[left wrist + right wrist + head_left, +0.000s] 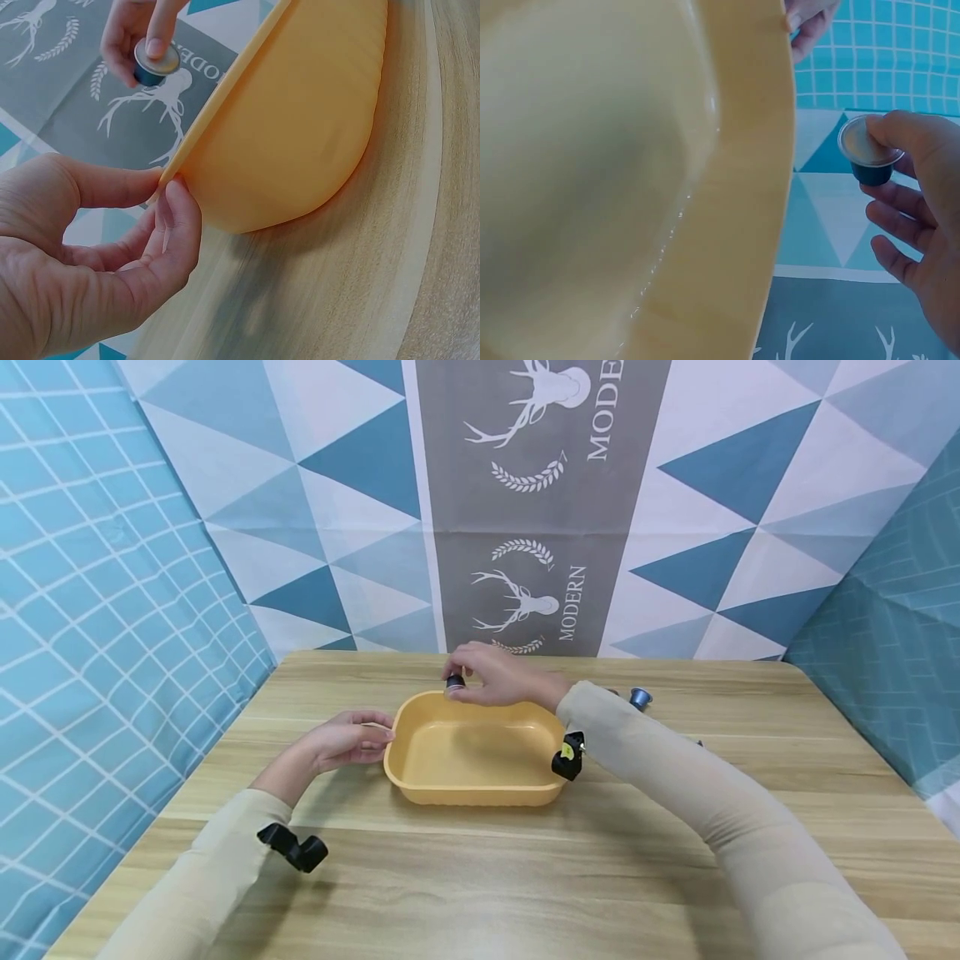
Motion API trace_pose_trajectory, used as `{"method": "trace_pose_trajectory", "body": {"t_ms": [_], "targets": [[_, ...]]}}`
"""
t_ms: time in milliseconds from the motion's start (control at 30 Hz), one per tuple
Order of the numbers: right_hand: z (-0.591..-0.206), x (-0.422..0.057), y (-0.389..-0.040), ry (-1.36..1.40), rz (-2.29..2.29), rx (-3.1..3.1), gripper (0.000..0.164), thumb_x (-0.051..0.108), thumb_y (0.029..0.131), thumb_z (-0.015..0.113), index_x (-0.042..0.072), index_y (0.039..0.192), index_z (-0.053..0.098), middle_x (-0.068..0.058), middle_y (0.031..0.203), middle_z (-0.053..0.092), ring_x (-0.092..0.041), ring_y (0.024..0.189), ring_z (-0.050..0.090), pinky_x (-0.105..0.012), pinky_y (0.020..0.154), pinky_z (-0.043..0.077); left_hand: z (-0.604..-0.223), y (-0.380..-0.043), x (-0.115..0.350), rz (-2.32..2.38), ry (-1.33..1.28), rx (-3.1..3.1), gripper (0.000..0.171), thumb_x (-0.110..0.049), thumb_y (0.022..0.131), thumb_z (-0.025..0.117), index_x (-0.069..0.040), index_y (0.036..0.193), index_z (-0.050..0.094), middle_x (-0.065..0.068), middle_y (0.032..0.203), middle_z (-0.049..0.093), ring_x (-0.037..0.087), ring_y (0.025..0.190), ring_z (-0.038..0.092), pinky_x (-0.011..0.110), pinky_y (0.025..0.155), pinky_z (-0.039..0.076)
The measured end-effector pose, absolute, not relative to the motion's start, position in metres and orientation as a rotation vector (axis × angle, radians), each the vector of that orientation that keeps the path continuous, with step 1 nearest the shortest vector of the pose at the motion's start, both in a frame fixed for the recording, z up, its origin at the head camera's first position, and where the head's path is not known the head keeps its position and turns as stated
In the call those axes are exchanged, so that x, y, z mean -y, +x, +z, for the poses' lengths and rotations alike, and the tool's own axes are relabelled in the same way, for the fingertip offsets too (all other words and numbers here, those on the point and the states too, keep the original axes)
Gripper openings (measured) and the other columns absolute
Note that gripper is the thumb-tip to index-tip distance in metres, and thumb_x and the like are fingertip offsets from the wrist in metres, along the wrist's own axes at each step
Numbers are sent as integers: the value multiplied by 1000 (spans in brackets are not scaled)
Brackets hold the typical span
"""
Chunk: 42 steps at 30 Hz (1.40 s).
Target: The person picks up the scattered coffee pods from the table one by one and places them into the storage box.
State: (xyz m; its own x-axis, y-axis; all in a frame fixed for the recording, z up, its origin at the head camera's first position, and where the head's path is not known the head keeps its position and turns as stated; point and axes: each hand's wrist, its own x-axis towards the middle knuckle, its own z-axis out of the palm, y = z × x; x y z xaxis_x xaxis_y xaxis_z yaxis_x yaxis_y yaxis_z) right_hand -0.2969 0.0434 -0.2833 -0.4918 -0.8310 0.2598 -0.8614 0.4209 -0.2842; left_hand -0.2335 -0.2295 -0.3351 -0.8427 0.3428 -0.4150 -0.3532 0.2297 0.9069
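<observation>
A yellow-orange plastic basin stands on the wooden table, its inside bare in the head view. My left hand pinches the basin's left rim between thumb and fingers, which the left wrist view shows closely. Above the far rim, my right hand holds a dark coffee capsule between thumb and fingers. The capsule's foil lid faces my thumb, and its dark cup sits against the fingers. It is apart from the basin in the right wrist view.
A blue coffee capsule lies on the table right of the basin. Small dark items beside my right sleeve are partly hidden. A patterned cloth backdrop rises behind the table, with a blue checked cloth at the left.
</observation>
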Motion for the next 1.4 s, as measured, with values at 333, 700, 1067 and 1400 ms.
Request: {"method": "trace_pose_trajectory", "body": {"t_ms": [333,700,1067,1400], "targets": [[-299,-29,-302,1735,490,2463,20,20,88,67,4,101,67,-6,92,65,-21,88,59,-26,80,47,-338,-235,230,1664,-33,-1978,29,-6,93,55,0,120,45,-3,89,60,6,80,60,19,74,55],[-310,-12,-299,1844,255,2513,18,21,89,65,6,98,67,-6,91,65,-22,88,59,-28,81,47,-335,-232,227,1658,-18,-1979,34,-8,93,57,2,123,43,-1,92,59,7,83,61,20,76,55],[-320,4,-299,1876,-72,2619,16,19,87,64,8,98,66,-3,92,67,-13,82,57,-27,76,49,-336,-229,228,1652,-8,-1988,41,-8,94,55,7,128,38,-1,93,60,7,85,61,20,75,55],[-327,10,-298,1836,-225,2647,16,17,87,63,10,101,66,-3,101,68,-17,91,61,-30,81,51,-334,-229,227,1654,-15,-1990,39,-8,94,55,5,127,39,-1,92,59,7,84,60,19,75,55]]}}
